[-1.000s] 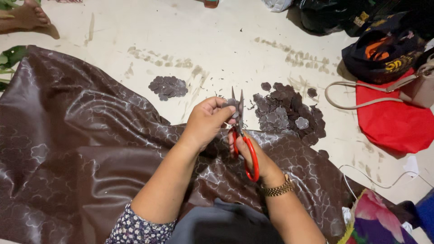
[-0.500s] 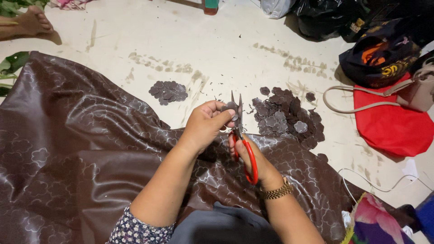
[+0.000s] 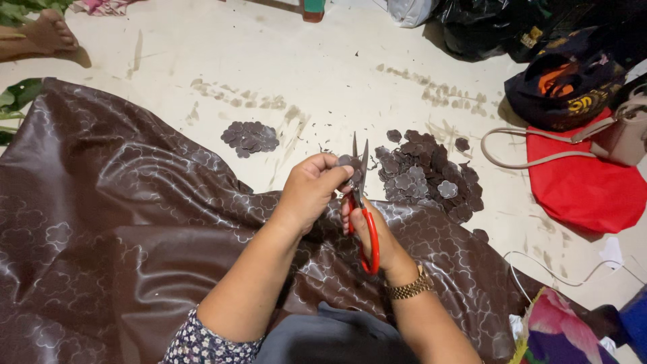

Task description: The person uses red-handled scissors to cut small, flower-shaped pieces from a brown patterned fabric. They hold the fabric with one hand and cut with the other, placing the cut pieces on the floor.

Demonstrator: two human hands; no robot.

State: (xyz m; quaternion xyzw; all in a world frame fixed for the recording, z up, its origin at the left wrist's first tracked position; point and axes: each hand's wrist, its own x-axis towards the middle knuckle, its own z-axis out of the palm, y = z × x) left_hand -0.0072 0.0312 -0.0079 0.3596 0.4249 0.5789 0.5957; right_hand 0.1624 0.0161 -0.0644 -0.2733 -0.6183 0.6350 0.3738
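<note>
My left hand (image 3: 311,191) pinches a small brown flower-shaped cut-out (image 3: 346,162) at its fingertips. My right hand (image 3: 374,232) grips red-handled scissors (image 3: 358,195), blades pointing up and slightly apart around the cut-out's edge. Both hands hover above a large sheet of shiny dark brown patterned fabric (image 3: 121,229) spread on the floor. A big pile of finished cut-outs (image 3: 428,175) lies just right of the scissors. A smaller pile (image 3: 250,138) sits to the upper left of my hands.
A red cloth bag (image 3: 583,189) and a beige handbag with a long strap (image 3: 623,131) lie to the right, dark bags (image 3: 563,84) behind them. Another person's bare foot (image 3: 44,37) rests at the top left. A white cable (image 3: 573,273) runs at the right.
The hands have stayed in nearly the same place; the cut-out has turned slightly between the fingers as the scissors work round it.
</note>
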